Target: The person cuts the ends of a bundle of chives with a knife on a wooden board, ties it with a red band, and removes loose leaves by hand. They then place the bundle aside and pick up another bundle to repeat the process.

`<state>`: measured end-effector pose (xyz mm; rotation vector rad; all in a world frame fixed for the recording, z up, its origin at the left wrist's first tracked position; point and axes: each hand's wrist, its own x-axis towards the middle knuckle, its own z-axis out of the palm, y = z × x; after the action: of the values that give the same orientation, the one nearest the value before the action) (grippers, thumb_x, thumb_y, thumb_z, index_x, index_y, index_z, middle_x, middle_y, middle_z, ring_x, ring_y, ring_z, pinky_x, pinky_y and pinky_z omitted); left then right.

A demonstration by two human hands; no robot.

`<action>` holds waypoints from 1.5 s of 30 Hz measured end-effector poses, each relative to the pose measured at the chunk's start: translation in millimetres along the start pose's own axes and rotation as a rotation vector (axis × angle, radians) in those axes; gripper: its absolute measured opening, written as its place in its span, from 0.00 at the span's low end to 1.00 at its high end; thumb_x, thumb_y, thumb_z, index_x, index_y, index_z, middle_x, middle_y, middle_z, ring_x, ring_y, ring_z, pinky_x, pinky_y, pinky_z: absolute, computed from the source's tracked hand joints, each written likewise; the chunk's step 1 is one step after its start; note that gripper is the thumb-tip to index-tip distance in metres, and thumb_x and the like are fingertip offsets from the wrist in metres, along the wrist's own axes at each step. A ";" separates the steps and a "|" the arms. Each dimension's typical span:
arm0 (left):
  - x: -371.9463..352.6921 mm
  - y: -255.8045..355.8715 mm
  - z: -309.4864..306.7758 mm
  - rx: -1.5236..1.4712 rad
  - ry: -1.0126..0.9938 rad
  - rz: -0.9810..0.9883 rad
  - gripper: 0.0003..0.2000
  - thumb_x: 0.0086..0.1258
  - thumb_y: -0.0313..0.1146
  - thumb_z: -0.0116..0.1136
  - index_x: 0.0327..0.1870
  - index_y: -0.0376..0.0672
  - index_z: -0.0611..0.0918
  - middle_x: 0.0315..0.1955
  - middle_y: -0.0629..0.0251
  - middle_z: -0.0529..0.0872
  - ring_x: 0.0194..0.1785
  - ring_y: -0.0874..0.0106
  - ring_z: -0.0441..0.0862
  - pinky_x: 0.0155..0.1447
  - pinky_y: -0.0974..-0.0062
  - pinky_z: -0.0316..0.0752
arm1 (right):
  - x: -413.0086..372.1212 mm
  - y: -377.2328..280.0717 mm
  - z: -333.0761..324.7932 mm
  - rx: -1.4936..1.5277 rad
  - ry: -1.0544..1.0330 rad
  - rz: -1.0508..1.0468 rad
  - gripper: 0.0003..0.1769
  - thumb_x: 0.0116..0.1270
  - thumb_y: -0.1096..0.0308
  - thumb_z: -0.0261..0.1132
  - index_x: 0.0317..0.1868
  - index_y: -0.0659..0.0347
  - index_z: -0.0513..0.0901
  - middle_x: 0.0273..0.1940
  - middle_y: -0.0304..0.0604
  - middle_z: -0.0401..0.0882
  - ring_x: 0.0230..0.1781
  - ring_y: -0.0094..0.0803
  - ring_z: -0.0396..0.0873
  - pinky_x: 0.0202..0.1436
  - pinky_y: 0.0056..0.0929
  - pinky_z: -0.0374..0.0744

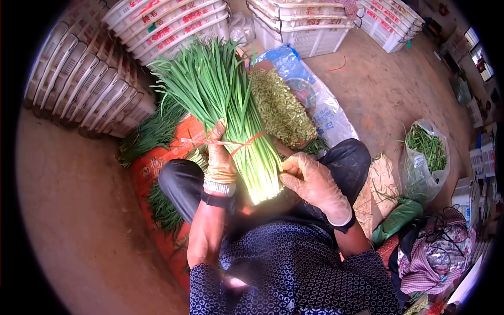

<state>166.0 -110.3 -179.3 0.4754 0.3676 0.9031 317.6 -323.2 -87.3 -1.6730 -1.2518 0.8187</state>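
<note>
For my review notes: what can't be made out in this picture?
In the head view:
- Left hand: most fingers hidden behind the green bundle.
- Bundle's underside: hidden by its own upper stalks.
- Right hand: whether it pinches a stalk is too small to tell.
- White crates: partly cut off by the top edge.

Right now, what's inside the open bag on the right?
Green leaves show at the top of the bag. Whatever lies beneath them is covered, so I can't tell.

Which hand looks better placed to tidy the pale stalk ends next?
Probably the right hand: its fingertips are beside the pale stalk ends, while the left hand grips the bundle near the red tie.
</note>
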 end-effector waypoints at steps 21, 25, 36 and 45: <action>-22.4 6.2 55.5 0.310 0.056 -0.055 0.23 0.73 0.38 0.75 0.63 0.36 0.82 0.52 0.64 0.90 0.53 0.71 0.88 0.59 0.70 0.84 | 54.3 46.0 33.2 0.765 -0.199 0.092 0.58 0.67 0.49 0.80 0.85 0.67 0.56 0.75 0.48 0.72 0.75 0.36 0.70 0.79 0.36 0.69; -24.2 15.7 6.7 0.455 0.060 -0.095 0.33 0.76 0.51 0.69 0.73 0.37 0.77 0.61 0.61 0.87 0.62 0.64 0.85 0.66 0.61 0.81 | 45.4 42.9 26.4 0.961 -0.163 0.192 0.53 0.67 0.54 0.80 0.82 0.67 0.61 0.70 0.46 0.78 0.67 0.34 0.79 0.72 0.37 0.77; -60.0 -14.3 -4.6 0.283 -0.075 -0.228 0.38 0.78 0.60 0.63 0.77 0.39 0.73 0.72 0.57 0.82 0.72 0.62 0.80 0.76 0.58 0.76 | 41.7 76.7 38.2 1.066 -0.243 0.228 0.44 0.69 0.48 0.76 0.77 0.66 0.73 0.64 0.44 0.84 0.62 0.29 0.82 0.69 0.33 0.80; -35.5 -41.7 -2.0 -0.174 0.053 -0.196 0.38 0.74 0.61 0.66 0.76 0.43 0.76 0.66 0.54 0.86 0.64 0.52 0.86 0.72 0.47 0.81 | 40.5 63.6 18.3 0.612 -0.358 0.084 0.40 0.73 0.42 0.72 0.74 0.63 0.77 0.67 0.44 0.83 0.67 0.36 0.82 0.71 0.37 0.78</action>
<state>172.1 -160.8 -199.7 0.2509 0.3731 0.7506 337.6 -287.2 -153.1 -1.1152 -1.0146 1.4335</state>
